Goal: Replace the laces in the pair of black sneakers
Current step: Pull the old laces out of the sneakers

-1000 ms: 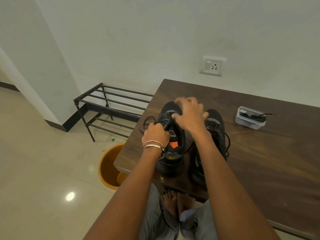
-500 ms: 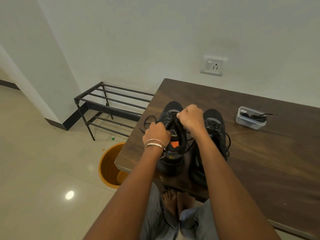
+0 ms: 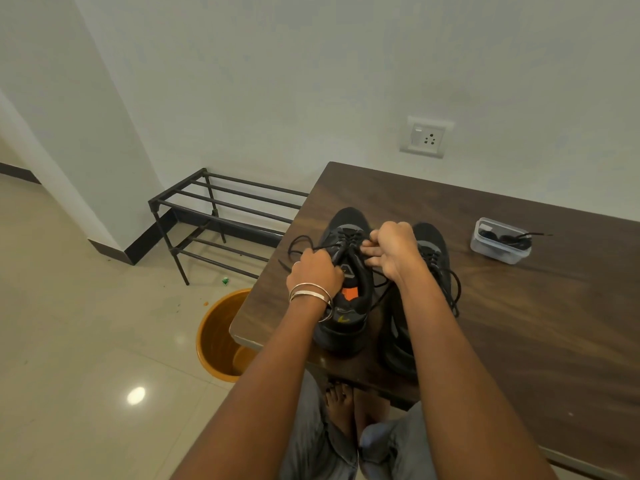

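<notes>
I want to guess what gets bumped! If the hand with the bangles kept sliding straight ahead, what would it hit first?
Probably the laced front of the left sneaker, right ahead of the left hand, which pinches its lace. Beyond that lies bare table, then the wall. Depth is hard to judge here.

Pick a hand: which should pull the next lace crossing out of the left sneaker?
Right. The right hand already has its fingers at the crossings of the left sneaker; the left hand grips the lace by the tongue, steadying.
</notes>
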The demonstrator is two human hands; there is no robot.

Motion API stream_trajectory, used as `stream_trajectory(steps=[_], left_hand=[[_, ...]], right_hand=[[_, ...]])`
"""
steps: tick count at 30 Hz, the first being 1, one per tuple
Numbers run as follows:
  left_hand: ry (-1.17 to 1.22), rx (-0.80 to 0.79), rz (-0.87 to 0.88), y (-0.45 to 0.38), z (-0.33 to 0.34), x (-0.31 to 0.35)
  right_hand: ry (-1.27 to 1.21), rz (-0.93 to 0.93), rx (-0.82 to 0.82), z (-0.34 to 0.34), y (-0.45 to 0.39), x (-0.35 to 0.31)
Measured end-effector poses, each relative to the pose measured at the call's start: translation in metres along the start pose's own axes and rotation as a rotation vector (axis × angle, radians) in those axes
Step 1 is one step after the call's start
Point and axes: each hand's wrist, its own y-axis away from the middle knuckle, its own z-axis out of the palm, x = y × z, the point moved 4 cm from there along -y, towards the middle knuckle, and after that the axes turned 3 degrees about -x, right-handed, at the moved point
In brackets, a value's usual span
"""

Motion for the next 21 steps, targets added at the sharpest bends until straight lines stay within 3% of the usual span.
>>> stream_trajectory(steps=[3, 6, 8, 11, 13, 17, 21], left_hand=[[0.003, 0.001, -0.004, 0.0, 0.0, -0.001], [-0.009, 0.005, 0.012, -0.001, -0.001, -0.001], [-0.018, -0.003, 0.013, -0.003, 0.0, -0.002], [-0.003, 0.067, 0.01, -0.002, -0.004, -0.006], [0.068, 0.212, 0.037, 0.003, -0.014, -0.004], [0.292, 0.515, 0.217, 0.003, -0.027, 0.007], [0.241, 0.318, 0.367, -0.016, -0.014, 0.018]], right_hand=[[-0.045, 0.004, 0.031, -0.015, -0.007, -0.002], [0.262, -0.132, 0.253, -0.029, -0.01, -0.007], [0.358, -0.214, 0.282, -0.03, -0.012, -0.012], [0.575, -0.335, 0.199, -0.025, -0.011, -0.021], [0.737, -0.402, 0.134, -0.019, -0.005, -0.027], [0.886, -0.282, -0.18, 0.0, 0.009, -0.02], [1.219, -0.27, -0.237, 0.01, 0.021, -0.004]])
